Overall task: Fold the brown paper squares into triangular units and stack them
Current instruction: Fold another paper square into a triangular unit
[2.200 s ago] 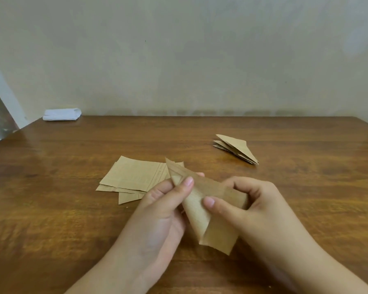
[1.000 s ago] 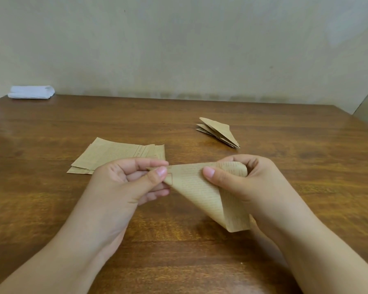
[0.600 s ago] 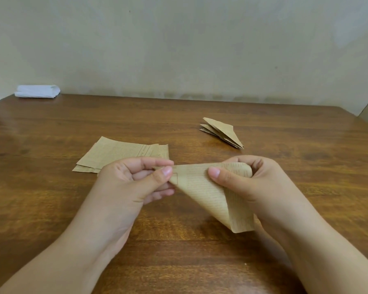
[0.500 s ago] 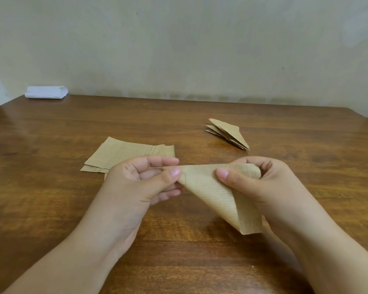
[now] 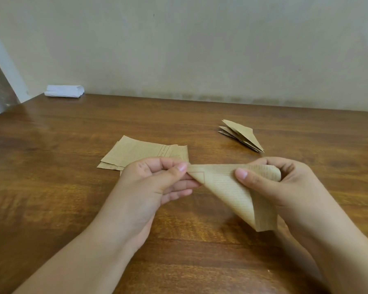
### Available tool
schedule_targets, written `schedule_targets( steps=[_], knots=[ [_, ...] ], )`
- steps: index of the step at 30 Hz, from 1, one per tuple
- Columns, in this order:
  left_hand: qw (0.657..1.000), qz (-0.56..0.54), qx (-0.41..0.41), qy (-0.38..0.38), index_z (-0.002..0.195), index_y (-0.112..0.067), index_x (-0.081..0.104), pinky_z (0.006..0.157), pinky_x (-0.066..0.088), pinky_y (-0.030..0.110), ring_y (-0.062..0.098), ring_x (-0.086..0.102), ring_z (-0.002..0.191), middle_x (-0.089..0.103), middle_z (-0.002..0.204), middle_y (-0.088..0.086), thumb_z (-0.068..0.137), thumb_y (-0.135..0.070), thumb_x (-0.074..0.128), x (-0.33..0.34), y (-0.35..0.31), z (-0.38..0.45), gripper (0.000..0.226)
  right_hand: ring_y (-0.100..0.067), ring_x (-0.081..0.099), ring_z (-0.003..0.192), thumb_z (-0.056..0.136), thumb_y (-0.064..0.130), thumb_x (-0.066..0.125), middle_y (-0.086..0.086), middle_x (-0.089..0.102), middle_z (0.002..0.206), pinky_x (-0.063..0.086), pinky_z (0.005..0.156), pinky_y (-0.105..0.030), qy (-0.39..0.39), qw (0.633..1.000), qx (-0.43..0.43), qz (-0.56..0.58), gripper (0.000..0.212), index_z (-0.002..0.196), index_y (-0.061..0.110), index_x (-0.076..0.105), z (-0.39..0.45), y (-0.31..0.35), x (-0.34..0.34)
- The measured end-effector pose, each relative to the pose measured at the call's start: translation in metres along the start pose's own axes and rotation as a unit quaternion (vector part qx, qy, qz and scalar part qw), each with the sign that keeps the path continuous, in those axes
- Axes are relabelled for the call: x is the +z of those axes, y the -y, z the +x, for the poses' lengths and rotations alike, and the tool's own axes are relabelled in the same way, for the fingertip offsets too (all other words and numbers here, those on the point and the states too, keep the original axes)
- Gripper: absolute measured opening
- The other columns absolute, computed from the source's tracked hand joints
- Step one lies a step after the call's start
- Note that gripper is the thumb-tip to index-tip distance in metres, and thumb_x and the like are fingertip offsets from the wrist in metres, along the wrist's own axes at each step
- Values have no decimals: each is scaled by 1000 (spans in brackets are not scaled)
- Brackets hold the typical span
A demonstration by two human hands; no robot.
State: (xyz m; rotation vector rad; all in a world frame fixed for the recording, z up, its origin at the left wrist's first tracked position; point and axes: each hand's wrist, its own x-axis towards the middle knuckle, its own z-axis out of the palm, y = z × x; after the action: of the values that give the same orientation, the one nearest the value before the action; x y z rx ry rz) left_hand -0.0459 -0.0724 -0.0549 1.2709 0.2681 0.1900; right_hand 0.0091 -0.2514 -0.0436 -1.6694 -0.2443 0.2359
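A brown paper square, bent over into a loose triangle, is held above the wooden table. My left hand pinches its left corner between thumb and forefinger. My right hand pinches the curled right corner, thumb on the near face. The lower tip of the paper hangs down between my wrists. A pile of flat brown squares lies just behind my left hand. A small stack of folded triangular units sits further back on the right.
A folded white cloth lies at the table's far left corner against the pale wall. The table's left edge runs diagonally at the far left.
The paper went from upright and loosely held to stretched sideways between both hands. Over the last second the hands hold the same grip; only the camera has shifted.
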Motion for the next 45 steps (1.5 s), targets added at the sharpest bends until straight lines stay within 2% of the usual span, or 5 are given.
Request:
schedule_targets(
  steps=[4, 8, 20, 27, 45],
  knots=[
    [1000, 2, 7, -2, 84, -5, 66, 64, 59, 24, 19, 73, 71, 74, 80, 13, 73, -13, 65, 0, 1, 1, 14, -5, 60, 47, 55, 32, 75, 2, 67, 58, 42, 40, -14, 5, 1000, 7, -5, 18, 62, 16, 72, 0, 1, 2],
    [999, 37, 24, 11, 95, -10, 66, 71, 60, 28, 20, 73, 76, 75, 82, 13, 64, -13, 71, 2, 3, -1, 31, -4, 60, 47, 56, 32, 75, 3, 67, 59, 43, 40, -14, 18, 1000, 11, -11, 21, 64, 14, 71, -1, 2, 2],
    [997, 21, 70, -11, 75, -5, 70, 49, 53, 16, 12, 65, 51, 71, 67, 13, 55, -4, 69, 5, 2, 1, 20, -17, 70, 63, 64, 27, 71, -7, 75, 77, 52, 50, -25, 79, 995, 48, 49, 21, 77, 12, 76, -1, -1, -4],
    [994, 39, 103, -2, 67, -17, 77, 54, 55, 17, 13, 66, 55, 72, 68, 11, 55, -7, 70, 4, 3, 1, 17, -15, 71, 64, 63, 30, 71, -4, 75, 76, 50, 50, -22, 67, 997, 18, 33, 18, 75, 17, 76, -2, 0, -4],
    [994, 33, 101, 3, 67, -14, 77, 54, 55, 17, 13, 66, 55, 72, 68, 11, 54, -7, 69, 6, 3, 1, 17, -13, 70, 62, 62, 32, 71, -3, 75, 75, 48, 48, -20, 62, 997, 15, 30, 19, 74, 19, 77, -1, -2, -5]
  ],
)
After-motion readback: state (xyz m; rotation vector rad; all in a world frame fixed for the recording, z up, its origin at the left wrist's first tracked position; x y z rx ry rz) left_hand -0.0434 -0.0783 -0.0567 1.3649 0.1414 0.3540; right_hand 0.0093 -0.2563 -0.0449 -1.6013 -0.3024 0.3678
